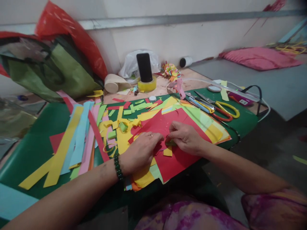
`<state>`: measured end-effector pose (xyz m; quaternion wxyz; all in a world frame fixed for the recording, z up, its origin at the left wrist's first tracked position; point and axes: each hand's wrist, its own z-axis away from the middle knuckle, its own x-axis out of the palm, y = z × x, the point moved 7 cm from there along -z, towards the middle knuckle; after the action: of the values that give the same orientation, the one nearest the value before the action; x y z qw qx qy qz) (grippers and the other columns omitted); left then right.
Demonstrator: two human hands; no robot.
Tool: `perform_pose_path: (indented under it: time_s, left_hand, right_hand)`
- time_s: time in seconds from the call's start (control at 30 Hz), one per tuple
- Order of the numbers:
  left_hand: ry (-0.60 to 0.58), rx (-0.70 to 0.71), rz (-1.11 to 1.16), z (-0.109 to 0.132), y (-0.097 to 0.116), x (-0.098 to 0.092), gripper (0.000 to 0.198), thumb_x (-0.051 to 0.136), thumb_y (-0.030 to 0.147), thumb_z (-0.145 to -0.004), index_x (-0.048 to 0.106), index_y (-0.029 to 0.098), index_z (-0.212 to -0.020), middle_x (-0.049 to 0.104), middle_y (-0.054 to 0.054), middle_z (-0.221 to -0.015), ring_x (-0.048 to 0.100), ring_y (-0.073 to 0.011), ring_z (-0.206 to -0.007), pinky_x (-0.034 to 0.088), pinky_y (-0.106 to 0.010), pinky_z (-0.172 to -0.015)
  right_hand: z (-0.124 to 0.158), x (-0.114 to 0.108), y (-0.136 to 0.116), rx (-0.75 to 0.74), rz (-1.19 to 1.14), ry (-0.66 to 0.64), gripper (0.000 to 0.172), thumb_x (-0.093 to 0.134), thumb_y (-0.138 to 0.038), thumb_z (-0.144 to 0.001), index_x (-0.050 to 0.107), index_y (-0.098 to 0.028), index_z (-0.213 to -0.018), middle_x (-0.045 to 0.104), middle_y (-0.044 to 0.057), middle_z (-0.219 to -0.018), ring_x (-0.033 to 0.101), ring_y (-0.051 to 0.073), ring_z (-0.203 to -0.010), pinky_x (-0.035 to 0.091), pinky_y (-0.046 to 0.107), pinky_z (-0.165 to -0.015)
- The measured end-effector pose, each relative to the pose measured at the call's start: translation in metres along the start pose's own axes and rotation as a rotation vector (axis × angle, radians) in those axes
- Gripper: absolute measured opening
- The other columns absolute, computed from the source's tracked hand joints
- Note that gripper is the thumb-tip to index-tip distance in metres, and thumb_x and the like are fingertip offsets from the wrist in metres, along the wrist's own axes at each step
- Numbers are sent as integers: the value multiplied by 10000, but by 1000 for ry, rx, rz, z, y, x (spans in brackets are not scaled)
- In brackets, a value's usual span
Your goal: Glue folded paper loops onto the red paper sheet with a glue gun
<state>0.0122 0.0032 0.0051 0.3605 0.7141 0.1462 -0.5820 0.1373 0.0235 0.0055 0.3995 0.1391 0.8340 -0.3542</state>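
Above a red paper sheet [184, 163], both my hands work close together. My right hand [184, 137] is closed in a pinch on a small green paper piece [170, 143]. My left hand [142, 148], with a ring and a dark bead bracelet at the wrist, has its fingers pressed together just left of that piece; what they hold, if anything, is hidden. A small yellow paper piece [168, 151] lies on the red sheet below my fingertips. Under the red sheet is a stack of coloured paper [217, 132].
Long paper strips [63, 145] lie left, and small cut pieces [134, 108] lie behind. Scissors [226, 108] and a pink glue gun [178, 88] are at the right back. A phone [144, 67] stands against a yellow tape roll [146, 84]. A green bag [69, 67] is at the back left.
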Motion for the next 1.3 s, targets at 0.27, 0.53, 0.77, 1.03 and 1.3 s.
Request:
perform_pose_path:
  time_s: [0.27, 0.53, 0.77, 1.03, 1.3]
  left_hand:
    - [-11, 15, -53, -1, 1, 0, 165, 427, 92, -838, 526, 185, -933, 629, -64, -884, 540, -207, -810, 450, -357, -763]
    - [-39, 82, -78, 0, 6, 1, 189, 434, 137, -898, 617, 169, -859, 664, -72, -899, 575, -200, -838, 428, -351, -778]
    - [-44, 82, -104, 1, 7, 0, 170, 471, 102, -868, 629, 162, -869, 665, -67, -894, 583, -194, -836, 413, -329, -768]
    - [-60, 97, -134, 1, 10, 0, 164, 480, 115, -868, 639, 157, -875, 672, -67, -881, 588, -196, -825, 415, -332, -769]
    - [-48, 106, -136, 0, 9, 0, 160, 486, 105, -852, 635, 162, -863, 677, -65, -878, 585, -194, -814, 420, -333, -767]
  right_hand:
    - [2, -1, -8, -120, 37, 5, 331, 474, -10, -780, 746, -193, -738, 518, 28, -739, 519, 131, -675, 352, 238, -546]
    - [1, 1, -5, -80, -27, -29, 361, 466, 5, -768, 753, -214, -766, 519, 28, -754, 535, 138, -706, 401, 245, -581]
    - [3, -2, -6, -86, 82, 33, 341, 464, -13, -772, 746, -203, -746, 516, 33, -754, 531, 146, -701, 393, 255, -574]
    - [2, 5, -7, -94, 145, -38, 308, 494, -24, -790, 735, -213, -753, 531, 29, -756, 539, 142, -715, 381, 247, -580]
    - [2, 5, -12, -142, 160, -23, 300, 481, -44, -817, 731, -200, -764, 542, 39, -753, 538, 149, -710, 384, 251, -577]
